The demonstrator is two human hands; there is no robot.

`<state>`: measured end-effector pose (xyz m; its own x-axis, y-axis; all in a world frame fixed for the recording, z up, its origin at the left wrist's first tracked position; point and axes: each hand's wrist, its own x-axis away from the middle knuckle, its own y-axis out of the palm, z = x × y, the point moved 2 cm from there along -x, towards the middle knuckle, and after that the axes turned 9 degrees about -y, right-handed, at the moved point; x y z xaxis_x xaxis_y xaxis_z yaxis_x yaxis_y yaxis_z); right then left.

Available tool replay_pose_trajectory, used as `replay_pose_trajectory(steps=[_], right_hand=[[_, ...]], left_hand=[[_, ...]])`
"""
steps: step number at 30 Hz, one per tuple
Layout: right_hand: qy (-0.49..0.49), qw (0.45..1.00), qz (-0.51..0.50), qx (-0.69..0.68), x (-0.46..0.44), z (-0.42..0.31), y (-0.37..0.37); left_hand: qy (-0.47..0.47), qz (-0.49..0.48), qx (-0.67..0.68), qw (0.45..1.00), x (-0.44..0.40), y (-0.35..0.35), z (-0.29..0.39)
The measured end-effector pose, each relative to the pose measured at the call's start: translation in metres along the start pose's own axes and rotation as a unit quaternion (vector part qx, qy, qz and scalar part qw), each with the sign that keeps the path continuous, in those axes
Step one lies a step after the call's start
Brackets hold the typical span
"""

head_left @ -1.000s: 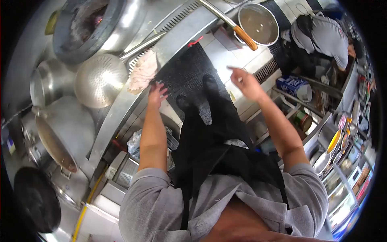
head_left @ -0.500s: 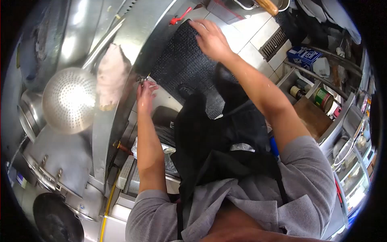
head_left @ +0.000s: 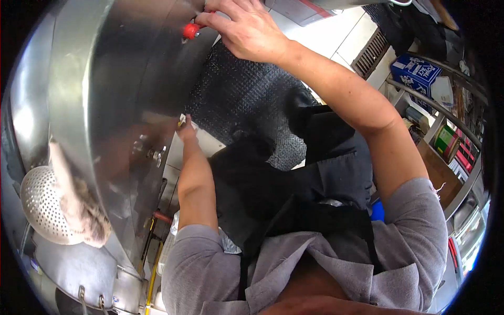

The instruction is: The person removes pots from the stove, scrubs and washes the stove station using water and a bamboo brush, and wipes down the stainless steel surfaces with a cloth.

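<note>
My right hand (head_left: 247,31) is at the top, its fingers closed around the lever of a red valve handle (head_left: 191,30) on the steel front panel. My left hand (head_left: 187,131) reaches down beside the lower edge of the same panel. Its fingers are bent round a small whitish and yellow thing that I cannot make out, partly hidden by the panel. Left of it, a metal knob (head_left: 157,155) sticks out of the panel. On the steel top lie a perforated skimmer (head_left: 42,205) and a crumpled pale cloth (head_left: 79,205).
A black textured mat (head_left: 236,94) covers the floor by my legs, with a drain grate (head_left: 371,52) beyond it. On the right, a shelf holds a blue box (head_left: 416,76) and a green can (head_left: 446,142). A yellow pipe (head_left: 154,273) runs at lower left.
My right hand has moved from beside the red valve handle onto its lever. The view has shifted towards the panel, and my left hand appears lower along its edge.
</note>
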<state>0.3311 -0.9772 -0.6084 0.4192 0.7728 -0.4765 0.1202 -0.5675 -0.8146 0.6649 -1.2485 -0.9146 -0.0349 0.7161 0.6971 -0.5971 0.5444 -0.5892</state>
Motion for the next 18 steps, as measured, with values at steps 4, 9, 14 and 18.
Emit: replay_pose_trajectory(steps=[4, 9, 14, 18], right_hand=[[-0.004, 0.996, 0.087, 0.009, 0.006, 0.006, 0.012], [-0.003, 0.995, 0.093, 0.025, 0.005, 0.010, 0.015], [-0.033, 0.996, 0.066, 0.041, 0.002, 0.018, 0.015], [-0.023, 0.998, 0.051, 0.009, 0.002, 0.021, 0.012]], left_hand=[[0.044, 0.029, 0.155, 0.986, -0.090, 0.012, -0.039], [0.169, 0.243, -0.176, 0.939, -0.091, -0.002, -0.031], [0.325, 0.313, -0.535, 0.714, -0.042, -0.048, -0.019], [0.317, 0.287, -0.551, 0.716, 0.026, -0.055, 0.019]])
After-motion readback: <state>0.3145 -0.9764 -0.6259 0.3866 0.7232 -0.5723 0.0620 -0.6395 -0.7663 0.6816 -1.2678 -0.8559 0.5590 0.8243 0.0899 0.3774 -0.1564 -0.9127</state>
